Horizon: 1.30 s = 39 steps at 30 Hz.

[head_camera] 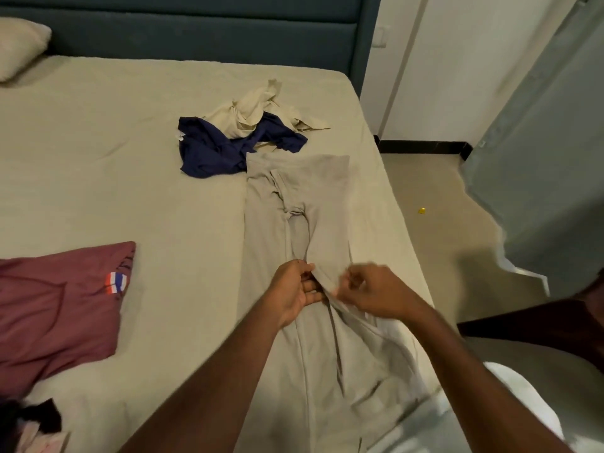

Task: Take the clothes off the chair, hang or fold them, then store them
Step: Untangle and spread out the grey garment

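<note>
Grey-beige trousers (294, 204) lie lengthwise on the bed (114, 165), waistband toward the headboard, legs running down to the near edge. My left hand (294, 289) pinches the inner edge of a trouser leg near the middle. My right hand (372, 292), slightly blurred, grips the same fabric edge right beside it. A dark blue garment (215, 152) and a crumpled cream garment (258, 109) lie in a heap beyond the waistband. A maroon shirt (55, 308) with a striped patch lies flat at the left.
A pillow (19, 47) rests at the far left by the teal headboard (196, 27). Dark and pink clothes (29, 426) lie at the bottom left corner. Right of the bed are tan floor (434, 230), a small yellow scrap (422, 210) and a grey-green door panel (542, 158).
</note>
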{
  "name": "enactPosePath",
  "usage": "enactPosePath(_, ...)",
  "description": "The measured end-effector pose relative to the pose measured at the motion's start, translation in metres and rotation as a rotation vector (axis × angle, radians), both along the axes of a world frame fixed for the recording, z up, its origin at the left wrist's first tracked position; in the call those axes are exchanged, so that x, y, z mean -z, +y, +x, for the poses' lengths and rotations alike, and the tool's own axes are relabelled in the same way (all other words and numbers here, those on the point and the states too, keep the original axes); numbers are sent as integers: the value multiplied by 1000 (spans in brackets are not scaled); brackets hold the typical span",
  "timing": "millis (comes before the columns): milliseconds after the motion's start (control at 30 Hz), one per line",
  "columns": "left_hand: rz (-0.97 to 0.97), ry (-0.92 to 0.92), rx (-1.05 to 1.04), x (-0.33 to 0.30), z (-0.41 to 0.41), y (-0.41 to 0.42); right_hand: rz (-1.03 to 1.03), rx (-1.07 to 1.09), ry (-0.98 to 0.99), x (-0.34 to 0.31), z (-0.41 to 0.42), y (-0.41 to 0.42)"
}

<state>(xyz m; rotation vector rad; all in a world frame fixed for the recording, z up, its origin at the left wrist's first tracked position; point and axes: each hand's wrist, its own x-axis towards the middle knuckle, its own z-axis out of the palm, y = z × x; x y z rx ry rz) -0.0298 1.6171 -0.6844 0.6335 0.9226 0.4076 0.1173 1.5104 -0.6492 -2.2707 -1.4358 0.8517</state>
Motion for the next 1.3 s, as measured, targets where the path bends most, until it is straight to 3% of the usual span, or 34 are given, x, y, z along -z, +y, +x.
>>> enactPosePath(133, -7, 39, -30, -4, 0, -2, -222, -81, -81, -8, -15, -74)
enactPosePath(300, 99, 99, 29, -15, -3, -22, -87, -87, -357, -25, -67, -98)
enactPosePath(433, 267, 322, 79, -16, -14, -55, 6, -191, -447, -25, -116, -104)
enactPosePath(600, 289, 443, 80, -13, -35, -82, 119, -216, -558, -18, -154, -115)
enactPosePath(667, 314, 462, 95, -13, -47, -92, 143, -281, -399, -23, -160, -122)
enactPosePath(767, 355, 495, 116, -13, -73, -109, 207, -348, 52, -46, -147, -135)
enactPosePath(833, 369, 450, 116, -8, -95, -123, 314, -244, 74, -47, -119, -138)
enactPosePath(933, 445, 389, 82, -3, -130, -141, 338, -124, -103, -27, -68, -140)
enactPosePath(1033, 782, 336, 134, -8, -171, -136, 267, -225, -189, 12, -39, -149)
enactPosePath(1167, 1749, 555, 443, 6, -233, -88, 280, -412, -323, 37, -33, -157)
enactPosePath(1233, 1965, 647, 610, 20, -249, -68, 359, -469, -396, 40, -30, -151)
enactPosePath(1300, 2036, 683, 719, 25, -250, -59, 367, -564, -482, 45, -30, -144)
